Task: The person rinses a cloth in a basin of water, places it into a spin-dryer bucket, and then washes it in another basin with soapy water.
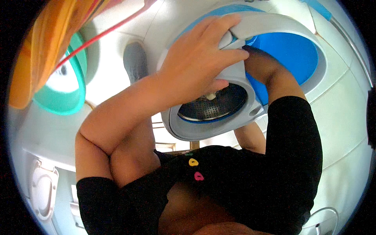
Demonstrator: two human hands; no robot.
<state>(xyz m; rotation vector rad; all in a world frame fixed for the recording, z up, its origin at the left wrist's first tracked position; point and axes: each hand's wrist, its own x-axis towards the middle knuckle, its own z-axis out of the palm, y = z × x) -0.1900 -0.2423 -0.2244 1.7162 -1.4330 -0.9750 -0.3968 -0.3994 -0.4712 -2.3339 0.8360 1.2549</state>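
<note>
A grey-and-blue spin mop bucket point(293, 21) is in front of me, with a perforated metal spinner basket point(214, 110) at its near end. My left hand point(195, 55) lies across the bucket's middle, fingers spread. Its fingertips reach the grey rim and the thumb hangs over the basket opening. My right forearm point(264, 64) goes down into the blue inside point(290, 55) of the bucket. The right hand itself is hidden behind the grey divider, so what it touches cannot be seen.
A green plastic basin point(63, 107) is at the left, partly behind an orange item point(44, 53) and a thin red rod point(102, 33). A grey shoe point(135, 60) stands beside the bucket. A metal pole point(349, 44) leans at the right; a toilet seat point(44, 191) shows lower left.
</note>
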